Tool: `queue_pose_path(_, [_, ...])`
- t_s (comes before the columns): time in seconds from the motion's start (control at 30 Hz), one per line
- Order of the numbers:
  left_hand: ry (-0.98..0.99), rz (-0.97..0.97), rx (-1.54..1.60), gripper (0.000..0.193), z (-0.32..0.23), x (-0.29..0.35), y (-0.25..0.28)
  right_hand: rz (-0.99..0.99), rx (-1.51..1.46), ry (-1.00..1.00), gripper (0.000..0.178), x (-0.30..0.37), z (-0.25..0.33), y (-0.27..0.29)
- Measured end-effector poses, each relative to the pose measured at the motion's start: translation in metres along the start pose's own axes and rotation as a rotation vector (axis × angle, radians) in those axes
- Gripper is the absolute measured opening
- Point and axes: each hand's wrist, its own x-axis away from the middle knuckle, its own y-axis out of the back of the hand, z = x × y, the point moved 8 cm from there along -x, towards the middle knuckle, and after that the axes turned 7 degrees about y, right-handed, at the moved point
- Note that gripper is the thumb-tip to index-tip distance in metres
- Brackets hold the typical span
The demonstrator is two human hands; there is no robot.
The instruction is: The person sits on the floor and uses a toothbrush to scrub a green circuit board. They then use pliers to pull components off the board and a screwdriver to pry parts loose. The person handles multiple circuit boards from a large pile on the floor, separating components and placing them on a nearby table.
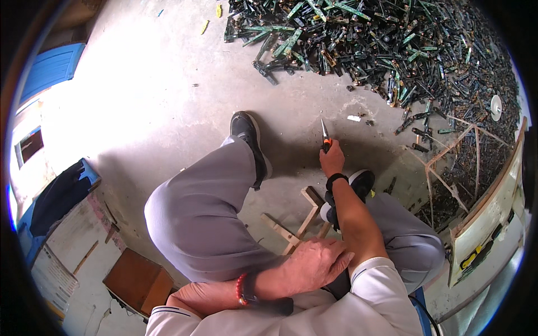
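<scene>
My right hand (332, 158) reaches forward over the floor and is closed round the handles of long-nose pliers (325, 138). The pliers have a slim silver tip and orange and black grips, and the tip points away from me. A black band (336, 180) circles my right wrist. Across my lap lies my left forearm, a red bead bracelet (241, 289) at its wrist. My left hand (316, 261) is loosely curled beside the crook of my right arm, with nothing showing in it; its palm is hidden.
A large heap of dark and green narrow pieces (358, 39) covers the floor ahead and to the right. A thin wooden frame (431, 165) stands at the right by a pale panel (487, 235). Wooden bars (302, 221) lie between my feet. A brown box (134, 280) is at my left.
</scene>
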Motion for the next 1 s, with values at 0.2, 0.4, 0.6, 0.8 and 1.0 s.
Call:
queue_pose_path(0.2, [0.042, -0.007, 0.09, 0.023, 0.002, 0.0, 0.005, 0.223, -1.055, -0.228, 0.018, -0.015, 0.03, 0.039])
queue_pose_path(0.4, [0.179, 0.078, 0.364, 0.038, 0.018, 0.009, 0.005, 0.304, -1.506, 0.049, 0.031, 0.004, 0.124, 0.163])
queue_pose_path(0.6, [0.139, 0.067, 0.674, 0.061, 0.024, 0.006, 0.01, 0.32, -1.496, 0.293, 0.046, 0.085, 0.178, 0.267])
queue_pose_path(0.8, [0.041, 0.094, 0.8, 0.063, 0.01, 0.0, 0.003, 0.227, -1.248, 0.385, 0.039, 0.16, 0.187, 0.296])
queue_pose_path(1.0, [0.042, 0.239, 0.861, 0.064, 0.009, 0.005, -0.014, 0.213, -1.334, 0.392, 0.033, 0.201, 0.179, 0.287])
